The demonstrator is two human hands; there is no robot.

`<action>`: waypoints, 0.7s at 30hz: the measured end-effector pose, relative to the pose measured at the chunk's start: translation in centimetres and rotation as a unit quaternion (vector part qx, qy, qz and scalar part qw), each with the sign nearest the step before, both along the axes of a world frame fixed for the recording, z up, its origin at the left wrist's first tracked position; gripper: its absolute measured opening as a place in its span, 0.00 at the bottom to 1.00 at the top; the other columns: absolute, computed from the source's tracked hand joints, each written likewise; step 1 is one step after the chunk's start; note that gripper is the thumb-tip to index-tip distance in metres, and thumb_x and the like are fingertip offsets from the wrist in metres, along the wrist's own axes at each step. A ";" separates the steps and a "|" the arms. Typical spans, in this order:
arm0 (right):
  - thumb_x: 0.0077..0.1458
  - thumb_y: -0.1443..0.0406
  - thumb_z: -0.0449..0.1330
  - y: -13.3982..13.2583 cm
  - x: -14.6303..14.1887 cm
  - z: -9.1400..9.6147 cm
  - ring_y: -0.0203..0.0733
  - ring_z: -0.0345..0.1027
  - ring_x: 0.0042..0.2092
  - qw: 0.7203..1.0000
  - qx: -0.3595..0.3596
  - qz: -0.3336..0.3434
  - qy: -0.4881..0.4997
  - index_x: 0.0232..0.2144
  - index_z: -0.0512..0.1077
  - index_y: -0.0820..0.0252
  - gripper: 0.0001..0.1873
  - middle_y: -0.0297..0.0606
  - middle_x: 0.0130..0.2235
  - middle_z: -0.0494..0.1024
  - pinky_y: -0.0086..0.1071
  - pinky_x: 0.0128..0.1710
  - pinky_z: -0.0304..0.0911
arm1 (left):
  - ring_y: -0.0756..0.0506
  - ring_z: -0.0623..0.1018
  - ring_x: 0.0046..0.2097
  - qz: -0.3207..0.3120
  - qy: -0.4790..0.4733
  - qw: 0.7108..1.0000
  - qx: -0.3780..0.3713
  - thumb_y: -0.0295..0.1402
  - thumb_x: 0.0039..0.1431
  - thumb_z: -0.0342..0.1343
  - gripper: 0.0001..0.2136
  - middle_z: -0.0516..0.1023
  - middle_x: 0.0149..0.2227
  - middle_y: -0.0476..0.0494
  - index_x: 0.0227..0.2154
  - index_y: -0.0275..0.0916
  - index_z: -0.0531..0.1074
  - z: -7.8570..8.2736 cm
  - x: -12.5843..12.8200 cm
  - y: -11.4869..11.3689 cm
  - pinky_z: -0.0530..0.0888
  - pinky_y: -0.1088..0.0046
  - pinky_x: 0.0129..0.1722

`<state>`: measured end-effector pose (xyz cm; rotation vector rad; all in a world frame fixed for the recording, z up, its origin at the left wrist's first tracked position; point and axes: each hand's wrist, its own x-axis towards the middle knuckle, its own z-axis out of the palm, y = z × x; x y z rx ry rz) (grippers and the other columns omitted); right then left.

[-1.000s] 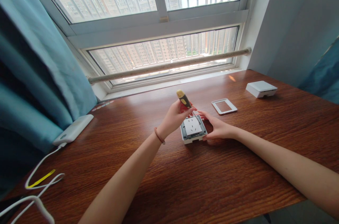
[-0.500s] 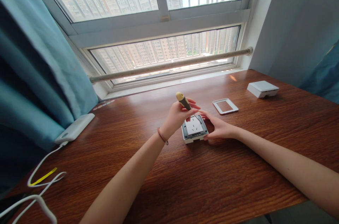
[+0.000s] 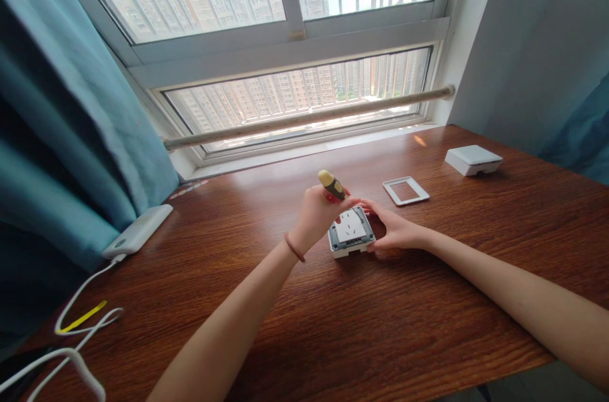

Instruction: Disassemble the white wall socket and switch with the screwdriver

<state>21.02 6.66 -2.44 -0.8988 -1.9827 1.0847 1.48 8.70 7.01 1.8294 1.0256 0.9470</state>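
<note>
A white wall socket [image 3: 351, 229] in a grey mounting frame lies face up on the wooden desk [image 3: 390, 319]. My left hand [image 3: 320, 213] is closed round a screwdriver [image 3: 332, 185] with a yellow and black handle, its tip pointing down at the socket's far edge. My right hand [image 3: 391, 229] rests against the socket's right side, fingers curved along it and thumb at the near corner, holding it steady. A thin band circles my left wrist.
A white cover frame [image 3: 406, 190] lies just beyond the socket, and a white box [image 3: 473, 160] sits farther right. A white power bank [image 3: 139, 231] with white cables [image 3: 76, 326] lies at the left by the teal curtain [image 3: 71, 136]. The window is straight ahead.
My left hand has turned slightly on the screwdriver handle, fingers opening then closing again. The socket and my right hand stay in place; the camera shifted a little.
</note>
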 end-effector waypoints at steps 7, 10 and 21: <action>0.36 0.62 0.69 0.0 0.0 -0.3 0.49 0.49 0.60 1.000 -0.011 -0.008 0.000 0.60 0.43 0.54 0.54 0.47 0.58 0.55 0.47 0.59 0.46 | 0.53 0.67 0.23 0.067 -0.015 0.994 0.081 0.40 0.41 0.63 0.13 0.74 0.25 0.47 0.26 0.35 0.73 -0.9 0.5 0.3 0.63 0.77 0.20; 0.36 0.63 0.69 0.0 0.0 -0.3 0.48 0.49 0.59 1.000 -0.008 -0.013 -0.007 0.59 0.43 0.55 0.53 0.47 0.58 0.55 0.46 0.59 0.46 | 0.56 0.66 0.20 -0.020 -0.087 0.995 -0.038 0.35 0.44 0.62 0.18 0.76 0.34 0.42 0.39 0.34 0.68 -0.3 0.2 0.3 0.64 0.78 0.19; 0.35 0.61 0.69 0.0 0.1 -0.2 0.50 0.50 0.59 1.000 -0.008 -0.017 -0.015 0.59 0.44 0.55 0.53 0.47 0.58 0.56 0.47 0.58 0.46 | 0.50 0.76 0.28 -0.123 -0.084 0.984 -0.093 0.31 0.47 0.59 0.13 0.75 0.40 0.39 0.37 0.33 0.69 1.2 -1.0 0.4 0.73 0.73 0.27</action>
